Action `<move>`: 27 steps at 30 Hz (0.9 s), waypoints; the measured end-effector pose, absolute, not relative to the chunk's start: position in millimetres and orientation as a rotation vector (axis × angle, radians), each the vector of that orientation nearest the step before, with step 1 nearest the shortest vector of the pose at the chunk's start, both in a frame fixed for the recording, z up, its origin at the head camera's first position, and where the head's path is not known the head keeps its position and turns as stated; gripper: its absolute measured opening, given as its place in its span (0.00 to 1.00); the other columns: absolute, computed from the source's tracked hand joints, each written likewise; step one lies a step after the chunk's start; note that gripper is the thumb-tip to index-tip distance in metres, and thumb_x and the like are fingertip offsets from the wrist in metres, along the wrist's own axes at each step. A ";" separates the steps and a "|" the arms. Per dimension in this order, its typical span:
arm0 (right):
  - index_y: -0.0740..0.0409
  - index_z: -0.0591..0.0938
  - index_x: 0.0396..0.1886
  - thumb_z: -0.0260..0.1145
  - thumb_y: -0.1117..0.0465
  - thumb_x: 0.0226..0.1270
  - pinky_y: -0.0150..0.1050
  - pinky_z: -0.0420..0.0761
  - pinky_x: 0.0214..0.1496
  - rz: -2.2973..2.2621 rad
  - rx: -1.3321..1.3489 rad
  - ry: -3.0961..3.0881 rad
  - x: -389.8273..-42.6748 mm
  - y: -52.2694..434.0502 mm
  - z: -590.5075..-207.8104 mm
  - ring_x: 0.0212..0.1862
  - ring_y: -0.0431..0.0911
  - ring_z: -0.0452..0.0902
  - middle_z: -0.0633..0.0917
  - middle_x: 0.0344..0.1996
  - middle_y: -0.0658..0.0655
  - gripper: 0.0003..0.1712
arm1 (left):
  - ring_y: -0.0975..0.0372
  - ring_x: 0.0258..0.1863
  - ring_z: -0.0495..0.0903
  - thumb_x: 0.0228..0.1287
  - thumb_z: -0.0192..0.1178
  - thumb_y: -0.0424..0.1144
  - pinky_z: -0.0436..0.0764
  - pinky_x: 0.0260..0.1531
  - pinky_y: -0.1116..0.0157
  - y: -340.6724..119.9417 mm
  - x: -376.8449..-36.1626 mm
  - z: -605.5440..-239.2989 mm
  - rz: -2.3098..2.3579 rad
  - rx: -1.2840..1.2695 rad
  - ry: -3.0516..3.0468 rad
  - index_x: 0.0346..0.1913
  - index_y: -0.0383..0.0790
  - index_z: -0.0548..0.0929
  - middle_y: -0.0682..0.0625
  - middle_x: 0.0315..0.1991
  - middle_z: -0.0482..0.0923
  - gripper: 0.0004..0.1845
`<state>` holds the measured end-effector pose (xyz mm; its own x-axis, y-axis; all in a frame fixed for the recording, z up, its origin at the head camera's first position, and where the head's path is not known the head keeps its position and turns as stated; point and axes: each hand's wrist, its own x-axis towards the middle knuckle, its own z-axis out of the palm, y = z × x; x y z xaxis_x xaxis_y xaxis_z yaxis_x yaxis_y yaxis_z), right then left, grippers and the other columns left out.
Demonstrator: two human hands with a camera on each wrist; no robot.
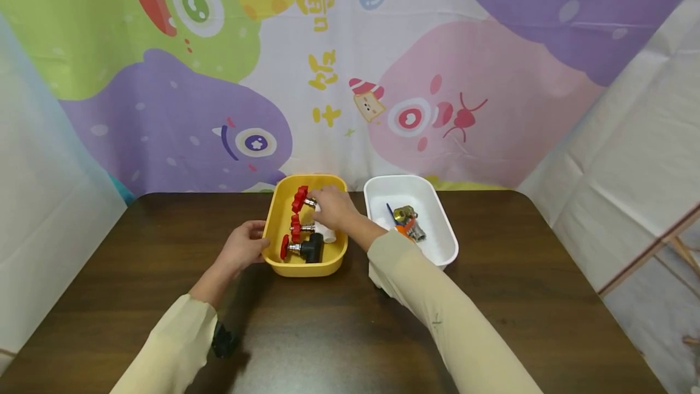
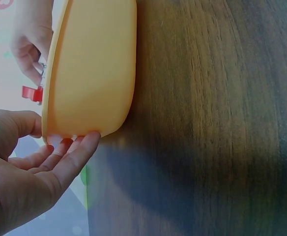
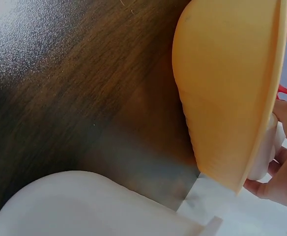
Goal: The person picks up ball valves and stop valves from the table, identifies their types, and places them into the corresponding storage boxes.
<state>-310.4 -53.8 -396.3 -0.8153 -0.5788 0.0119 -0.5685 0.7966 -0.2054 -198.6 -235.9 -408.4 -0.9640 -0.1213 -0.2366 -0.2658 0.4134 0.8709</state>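
A yellow tub [image 1: 284, 199] stands mid-table and holds three valves with red handwheels [image 1: 299, 197]; the nearest valve has a black body [image 1: 313, 248]. My right hand [image 1: 333, 208] reaches into the tub and grips the white body of a valve [image 1: 328, 235]. In the right wrist view, its fingers [image 3: 281, 172] curl round that white body [image 3: 264, 152] above the tub's rim [image 3: 261, 128]. My left hand [image 1: 246, 248] holds the tub's left end. There the thumb [image 2: 20, 123] lies at the rim and the fingers [image 2: 72, 155] on the outer wall [image 2: 94, 69].
A white tub [image 1: 445, 242] stands right of the yellow one, and its rim shows in the right wrist view [image 3: 84, 206]. It holds a brass valve [image 1: 406, 214] and blue and orange parts. The dark wooden table [image 1: 519, 297] is backed by a cartoon cloth.
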 end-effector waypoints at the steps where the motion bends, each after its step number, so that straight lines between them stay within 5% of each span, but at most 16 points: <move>1: 0.49 0.73 0.62 0.62 0.53 0.63 0.47 0.75 0.57 -0.312 -0.936 2.924 -310.3 -53.9 -396.5 0.57 0.50 0.69 0.78 0.55 0.54 0.26 | 0.46 0.48 0.77 0.66 0.48 0.29 0.85 0.37 0.59 -236.0 -198.5 -408.6 1.591 -0.348 2.525 0.66 0.27 0.59 0.30 0.56 0.66 0.26; 27: 0.48 0.71 0.64 0.60 0.49 0.65 0.48 0.73 0.59 -0.249 -0.901 2.931 -311.1 -55.6 -404.8 0.59 0.50 0.70 0.79 0.55 0.54 0.28 | 0.44 0.48 0.77 0.65 0.48 0.29 0.85 0.36 0.60 -236.7 -199.5 -409.7 1.585 -0.350 2.539 0.66 0.26 0.59 0.29 0.57 0.66 0.26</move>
